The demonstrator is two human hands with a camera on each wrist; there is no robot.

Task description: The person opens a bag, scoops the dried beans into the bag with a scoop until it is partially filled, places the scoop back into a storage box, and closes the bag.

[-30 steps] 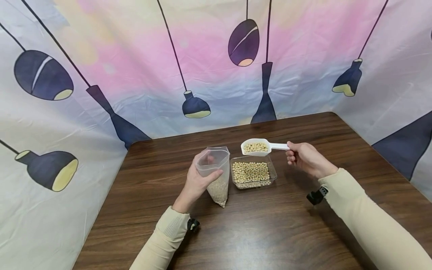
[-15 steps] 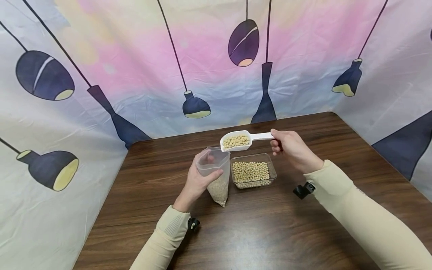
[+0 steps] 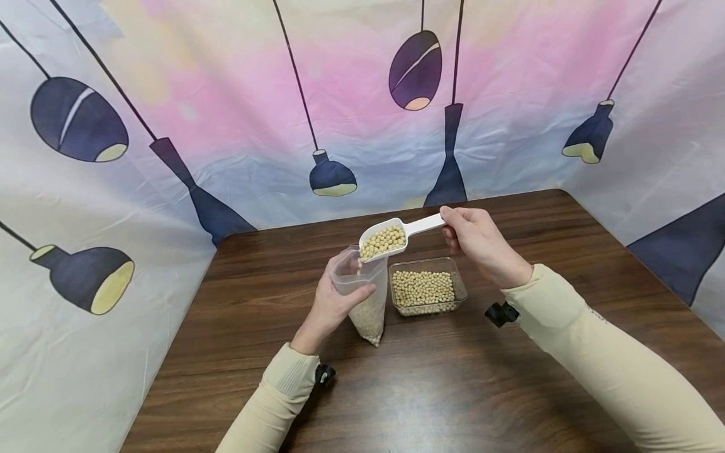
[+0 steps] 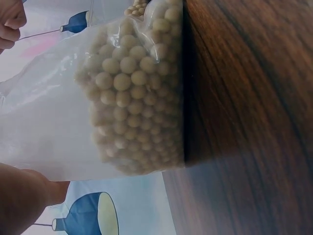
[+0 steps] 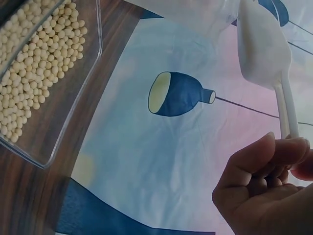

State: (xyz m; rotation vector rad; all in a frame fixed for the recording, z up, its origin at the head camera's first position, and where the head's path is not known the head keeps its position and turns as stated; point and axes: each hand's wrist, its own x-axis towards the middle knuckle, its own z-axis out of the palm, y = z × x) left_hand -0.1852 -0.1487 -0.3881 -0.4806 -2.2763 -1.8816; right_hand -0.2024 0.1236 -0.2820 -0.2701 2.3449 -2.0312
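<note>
My left hand (image 3: 335, 298) grips a translucent plastic bag (image 3: 370, 308) around its upper part, keeping its mouth spread. Pale round beans, which look like soybeans (image 4: 129, 93), fill the lower part of the bag in the left wrist view, and its base is on the table. My right hand (image 3: 481, 242) pinches the handle end of a white scoop (image 3: 409, 228). Heaped with beans, the scoop tilts down over the bag's mouth, and a few beans drop off its lip into the bag. From the right wrist, the scoop's underside (image 5: 264, 49) shows.
Right beside the bag stands a clear rectangular container (image 3: 460, 292) partly filled with the same beans. Everything is on a dark wooden table (image 3: 272, 283). Behind the table's far edge hangs a cloth backdrop (image 3: 238, 126) printed with lamps.
My right hand has carried the loaded scoop left from above the container to the bag's mouth and tipped it; beans now spill in. The left hand has kept its hold on the bag.
</note>
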